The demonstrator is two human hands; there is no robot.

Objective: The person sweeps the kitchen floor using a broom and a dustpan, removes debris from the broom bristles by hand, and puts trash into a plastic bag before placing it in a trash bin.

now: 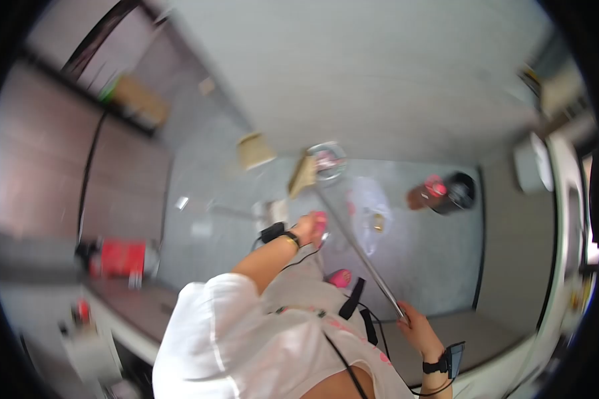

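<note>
The long-handled broom-like tool (362, 253), with a slim, smooth silver metal shaft and a tan, wedge-shaped head (303, 175), slants across the grey floor (432, 259). Its long axis runs from the right hand (414, 326), well apart from the round silver-rimmed basket (327, 161), up and leftward in the view to the head, just beside that basket. The head thus points away from the person; the hand end points back toward the body, on the right.

The right hand's fingers are curled closed around the upper shaft. The left hand (303, 228) is below and left of the basket in the view, close to a glossy pink shoe (321, 227); its fingers are blurred, so I cannot tell how far open they are or whether they hold anything.

The basket is round, with blurred pinkish contents. Left of it is a boxy tan object (254, 151), its edges smeared. Below and right of it a filmy, crumpled translucent plastic bag (371, 213) lies on the floor, irregular in outline. Farther right are a brown bottle-shaped container with a red top (419, 197) and a round, dark, glossy bin (462, 193).
</note>
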